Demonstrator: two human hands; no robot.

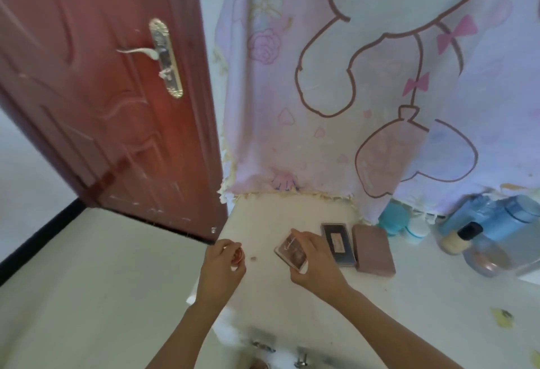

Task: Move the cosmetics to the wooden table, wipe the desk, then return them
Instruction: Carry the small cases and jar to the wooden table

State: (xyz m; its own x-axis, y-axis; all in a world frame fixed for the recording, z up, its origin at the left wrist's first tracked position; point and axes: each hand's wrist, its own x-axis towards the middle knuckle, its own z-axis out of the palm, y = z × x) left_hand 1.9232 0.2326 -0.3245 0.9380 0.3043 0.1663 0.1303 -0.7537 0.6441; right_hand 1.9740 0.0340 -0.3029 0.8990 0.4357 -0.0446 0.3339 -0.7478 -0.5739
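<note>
Gripping a small red pot [235, 254] in the left hand [222, 263], fingers curled round it, low in the frame left of centre, by the left edge of the white desk [277, 310]. Pinching a brown palette [292, 252] in the right hand [314, 262], thumb at its near end and fingers along its far side, just right of the pot and tilted; cannot tell whether it touches the desk. Carries white cursive script on its lid, too blurred to read.

Finds a dark palette [339, 244] flat on the desk just right of the held one, with a pale label whose print cannot be read, and a mauve palette [374, 250] flat just beside that. Finds further right, toward the frame's right edge, a teal jar [393, 218], a small white jar [416, 233], a black-capped bottle [460, 238], tall blue bottles [496, 219] and a round glass jar [486, 262], grouped near together; nothing on them can be read. Shows a small grey speck [253, 258] on the desk between the hands.

Has a pink curtain [277, 120] printed with a cartoon rabbit hanging behind the desk across the upper right, and a red-brown door [102, 105] with a metal handle [140, 51] filling the upper left.
</note>
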